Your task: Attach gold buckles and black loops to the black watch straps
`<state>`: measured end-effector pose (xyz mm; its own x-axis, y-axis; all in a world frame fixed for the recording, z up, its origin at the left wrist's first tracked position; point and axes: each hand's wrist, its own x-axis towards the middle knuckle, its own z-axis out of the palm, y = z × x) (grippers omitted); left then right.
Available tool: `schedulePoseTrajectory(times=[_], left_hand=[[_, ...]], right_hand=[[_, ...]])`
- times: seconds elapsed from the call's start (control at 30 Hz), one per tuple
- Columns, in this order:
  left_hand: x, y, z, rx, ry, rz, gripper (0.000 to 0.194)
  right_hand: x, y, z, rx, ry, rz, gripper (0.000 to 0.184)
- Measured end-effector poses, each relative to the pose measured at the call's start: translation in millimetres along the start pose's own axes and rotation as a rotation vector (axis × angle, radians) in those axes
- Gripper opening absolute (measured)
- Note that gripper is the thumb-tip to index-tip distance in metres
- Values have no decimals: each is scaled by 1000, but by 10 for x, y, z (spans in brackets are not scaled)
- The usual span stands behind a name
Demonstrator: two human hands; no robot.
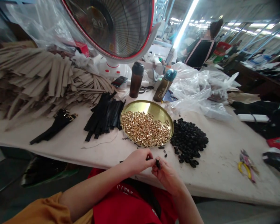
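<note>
My left hand (142, 158) is closed in a pinch at the table's front edge, around the end of a dark strap that its fingers mostly hide. My right hand (165, 174) meets it, fingers closed on a small black piece (158, 164) with a glint of gold at its top. Just beyond both hands lies a round gold tray (145, 105) heaped with small gold buckles (144, 129). Right of the tray is a pile of small black loops (188, 140). Black straps (107, 116) lie to its left, and a few straps with gold buckles (58, 123) lie farther left.
A fan heater (111, 28) stands behind the tray, near two bottles (136, 81) and a phone (119, 81). Tan strips (37, 74) are heaped at left. Clear plastic bags (200, 87) lie at back right, yellow-handled pliers (246, 165) at right. Another person (200, 51) stands in the background.
</note>
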<state>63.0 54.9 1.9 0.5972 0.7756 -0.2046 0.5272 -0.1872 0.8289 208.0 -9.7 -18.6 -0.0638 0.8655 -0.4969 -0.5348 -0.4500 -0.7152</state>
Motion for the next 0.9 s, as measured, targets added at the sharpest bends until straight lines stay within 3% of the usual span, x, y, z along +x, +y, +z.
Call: schedulePoseTrajectory(times=[0.1, 0.2, 0.37, 0.6, 0.77, 0.9], left_hand=[[-12, 7, -11, 31, -39, 13, 24], [-77, 14, -74, 51, -30, -21, 20], [-217, -8, -167, -231, -136, -11, 29], [-328, -101, -81, -239, -101, -17, 32], [-394, -204, -50, -609, -260, -158, 21], [-448, -214, -12, -706, -180, -197, 15]], right_hand=[[-4, 12, -20, -113, 26, -93, 23], [13, 29, -13, -242, 140, -209, 28], [15, 58, 58, -565, 369, -403, 28], [-121, 178, 119, -779, 173, -368, 24], [-178, 269, 163, -826, 229, -412, 24], [-193, 356, 195, -866, 281, -451, 24]])
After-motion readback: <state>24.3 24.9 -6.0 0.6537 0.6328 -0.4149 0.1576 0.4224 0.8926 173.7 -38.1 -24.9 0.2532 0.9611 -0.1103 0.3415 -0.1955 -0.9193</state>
